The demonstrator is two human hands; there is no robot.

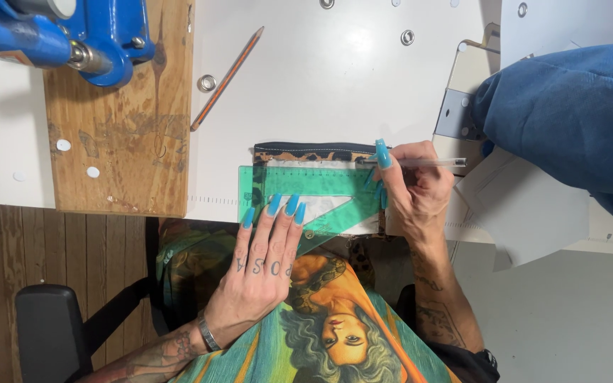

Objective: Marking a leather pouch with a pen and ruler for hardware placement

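While both hands work at the near edge of the white bench (pixel 335 85), status as follows:

left hand: left hand (pixel 260 262) lies flat, fingers spread, turquoise nails pressing down on the green set square (pixel 306 186); nothing pinched.

right hand: right hand (pixel 413 188) is closed in a pinch around a clear pen (pixel 420 162), held roughly level, tip pointing toward the set square's upper right corner.

set square: translucent green triangle with a ruled top edge, lying flat on the fabric piece (pixel 313 152); one corner overhangs the bench edge toward the lap.

fabric piece: leopard-print strip with a dark top border and a pale layer below it, sits mostly under the set square at the bench's front edge.

pencil: orange pencil (pixel 227 78) lies diagonally on the bench, well apart from the hands, just beside a metal eyelet (pixel 207 83).

board: wooden board (pixel 125 113) covers the left end of the bench, carrying a blue press (pixel 72 32) at its far corner.

right side: blue denim cloth (pixel 569 113) bunched over the bench, white paper pieces (pixel 526 209) below it.

pen tip contact: cannot tell whether it touches the fabric.
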